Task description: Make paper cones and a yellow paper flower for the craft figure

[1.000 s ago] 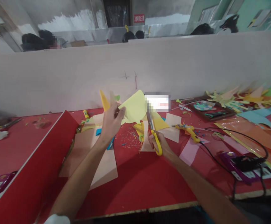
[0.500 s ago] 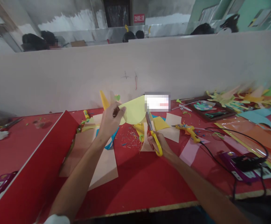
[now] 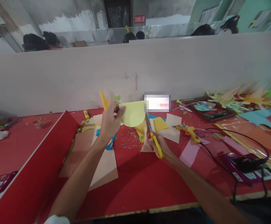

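Note:
My left hand (image 3: pixel 110 123) is raised above the red table (image 3: pixel 137 180) and pinches a pale yellow paper sheet (image 3: pixel 133 113) at its left edge. The sheet has a rounded lower edge. My right hand (image 3: pixel 157 144) grips yellow-handled scissors (image 3: pixel 152 135), blades pointing up against the right side of the yellow sheet. Beige and yellow paper pieces (image 3: pixel 170 129) and small colored scraps (image 3: pixel 130 138) lie on the table under both hands.
A yellow glue gun (image 3: pixel 188 130) with a black cord lies right of the scissors. A purple power strip (image 3: pixel 242 169) sits at right. A dark tray (image 3: pixel 210 110) and colored cut-outs (image 3: pixel 249 99) lie at far right. A red board (image 3: pixel 30 174) slants at left. A white partition (image 3: pixel 135 71) stands behind.
My left hand has turned the yellow sheet downward and flatter, so its rounded edge faces the table. The scissors stay at its right side, nearly in place.

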`<state>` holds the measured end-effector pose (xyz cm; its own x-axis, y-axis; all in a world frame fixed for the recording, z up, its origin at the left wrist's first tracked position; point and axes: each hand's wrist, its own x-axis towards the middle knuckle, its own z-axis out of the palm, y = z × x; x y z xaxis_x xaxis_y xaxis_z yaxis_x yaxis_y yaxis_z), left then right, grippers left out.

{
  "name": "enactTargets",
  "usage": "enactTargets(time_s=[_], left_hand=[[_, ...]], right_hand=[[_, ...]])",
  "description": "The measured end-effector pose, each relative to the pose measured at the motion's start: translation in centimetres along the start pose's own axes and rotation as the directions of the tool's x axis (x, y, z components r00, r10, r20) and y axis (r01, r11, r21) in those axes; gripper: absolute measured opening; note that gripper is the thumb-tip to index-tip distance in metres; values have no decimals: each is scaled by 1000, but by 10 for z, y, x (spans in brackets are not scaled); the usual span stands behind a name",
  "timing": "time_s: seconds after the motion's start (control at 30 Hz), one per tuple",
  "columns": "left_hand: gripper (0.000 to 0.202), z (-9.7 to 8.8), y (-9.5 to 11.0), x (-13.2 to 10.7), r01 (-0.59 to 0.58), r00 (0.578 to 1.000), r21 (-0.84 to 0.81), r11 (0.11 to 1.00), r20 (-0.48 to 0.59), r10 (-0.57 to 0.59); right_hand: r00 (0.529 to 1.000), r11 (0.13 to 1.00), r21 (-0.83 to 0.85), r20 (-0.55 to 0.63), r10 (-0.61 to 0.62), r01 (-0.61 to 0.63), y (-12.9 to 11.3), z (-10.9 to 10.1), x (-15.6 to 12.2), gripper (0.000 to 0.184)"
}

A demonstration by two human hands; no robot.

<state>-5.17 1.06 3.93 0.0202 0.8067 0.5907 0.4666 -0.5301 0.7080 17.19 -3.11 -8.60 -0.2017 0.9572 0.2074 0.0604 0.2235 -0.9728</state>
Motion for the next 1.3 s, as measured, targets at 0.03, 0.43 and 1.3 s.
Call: enactTargets(time_s=[0.03,0.43,1.3], left_hand=[[37,1,1,0,4,1000,-15,1000,-13,-4],[38,-2,10,-1,-4,1000,-36,999,-8,4],[34,-22,11,6,-15,994,87,996,109,6]], right_hand=[[1000,1000,-8,0,10,-10,0,0,0,65],[999,998,63,26,18,-20,2,5,-1,68],[992,997,-60,116,54,-47,-19,-5,-2,42]])
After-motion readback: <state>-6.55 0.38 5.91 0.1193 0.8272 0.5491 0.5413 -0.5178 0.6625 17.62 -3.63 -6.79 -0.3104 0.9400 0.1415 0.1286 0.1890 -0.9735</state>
